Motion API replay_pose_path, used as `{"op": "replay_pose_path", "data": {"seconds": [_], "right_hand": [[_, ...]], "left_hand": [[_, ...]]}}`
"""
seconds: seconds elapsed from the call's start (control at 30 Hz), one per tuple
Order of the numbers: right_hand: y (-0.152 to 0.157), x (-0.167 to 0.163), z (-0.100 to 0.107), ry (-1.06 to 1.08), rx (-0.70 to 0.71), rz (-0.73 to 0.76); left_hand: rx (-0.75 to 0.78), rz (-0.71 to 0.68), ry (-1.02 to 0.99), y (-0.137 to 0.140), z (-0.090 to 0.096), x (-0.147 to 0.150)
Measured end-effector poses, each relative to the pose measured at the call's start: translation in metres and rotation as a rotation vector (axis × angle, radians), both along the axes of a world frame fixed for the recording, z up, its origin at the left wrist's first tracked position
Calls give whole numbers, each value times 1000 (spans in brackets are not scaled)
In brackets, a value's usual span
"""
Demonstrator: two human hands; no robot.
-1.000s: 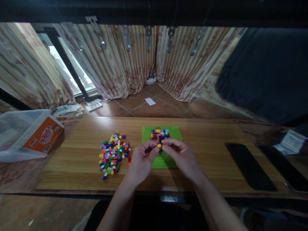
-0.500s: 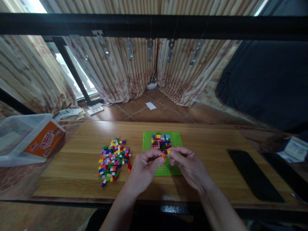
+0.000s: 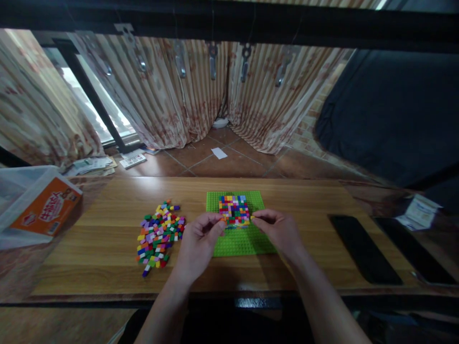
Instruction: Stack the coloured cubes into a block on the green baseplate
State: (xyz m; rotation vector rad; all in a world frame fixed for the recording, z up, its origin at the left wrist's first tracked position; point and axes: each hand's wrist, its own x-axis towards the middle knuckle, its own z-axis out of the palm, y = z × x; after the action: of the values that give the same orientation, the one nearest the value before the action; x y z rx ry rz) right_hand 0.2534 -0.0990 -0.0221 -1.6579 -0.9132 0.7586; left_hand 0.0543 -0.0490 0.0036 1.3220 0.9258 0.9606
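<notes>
A green studded baseplate [image 3: 247,243] lies on the wooden table, carrying a block of many-coloured toy bricks [image 3: 234,208] with a gap in its upper surface. My left hand [image 3: 199,241] pinches a small orange brick [image 3: 223,220] at the left front corner of that block. On the other side, my right hand [image 3: 278,229] holds a small yellow brick [image 3: 252,218] between thumb and finger, just off the block's right edge. Left of my left hand is a loose heap of coloured bricks [image 3: 160,234].
At the table's [image 3: 107,267] far left stands a clear plastic bin [image 3: 28,191] with an orange label. Two flat black objects lie on the right, one a dark slab [image 3: 364,248]. Curtains [image 3: 193,100] hang beyond the tiled floor.
My hands have moved apart, from close together over the front of the baseplate to either side of the brick block. Each keeps its brick. The whole view has shifted slightly.
</notes>
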Motion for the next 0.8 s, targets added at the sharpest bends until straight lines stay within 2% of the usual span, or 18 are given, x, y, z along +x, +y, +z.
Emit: {"op": "replay_pose_path", "data": {"seconds": [0.23, 0.8], "right_hand": [[1, -4, -2, -107, -3, 35], [6, -3, -6, 12, 32, 21]], "left_hand": [[-16, 35, 29, 5, -2, -2], [29, 48, 68, 5, -2, -4]]}}
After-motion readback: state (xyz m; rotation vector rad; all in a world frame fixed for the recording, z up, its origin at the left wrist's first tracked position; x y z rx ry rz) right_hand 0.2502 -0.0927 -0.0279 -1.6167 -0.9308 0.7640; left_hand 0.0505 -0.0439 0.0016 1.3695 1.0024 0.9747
